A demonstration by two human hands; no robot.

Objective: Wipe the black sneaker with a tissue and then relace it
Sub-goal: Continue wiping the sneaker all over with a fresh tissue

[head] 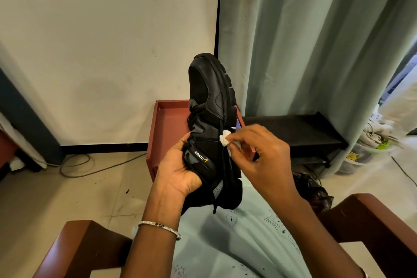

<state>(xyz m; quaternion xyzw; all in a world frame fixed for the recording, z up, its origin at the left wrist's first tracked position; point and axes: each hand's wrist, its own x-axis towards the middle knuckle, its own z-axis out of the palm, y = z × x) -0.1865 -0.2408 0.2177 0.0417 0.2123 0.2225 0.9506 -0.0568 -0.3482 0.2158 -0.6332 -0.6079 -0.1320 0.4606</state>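
The black sneaker [211,106] stands nearly upright in front of me, toe up, sole turned to the right. My left hand [178,169] grips it at the tongue and collar, thumb over the tongue label. A small crumpled white tissue [225,138] is pinched in the fingertips of my right hand [261,153] and touches the sneaker's side near the sole edge. Loose black laces [214,206] hang from the shoe's lower end, and more lace lies along the eyelets on the left.
A reddish-brown tray-like stool [167,124] stands behind the shoe. A low black shoe rack [300,133] sits to the right under a green curtain [316,40]. Wooden chair arms [74,246] flank my lap. A cable [76,167] lies on the tiled floor at left.
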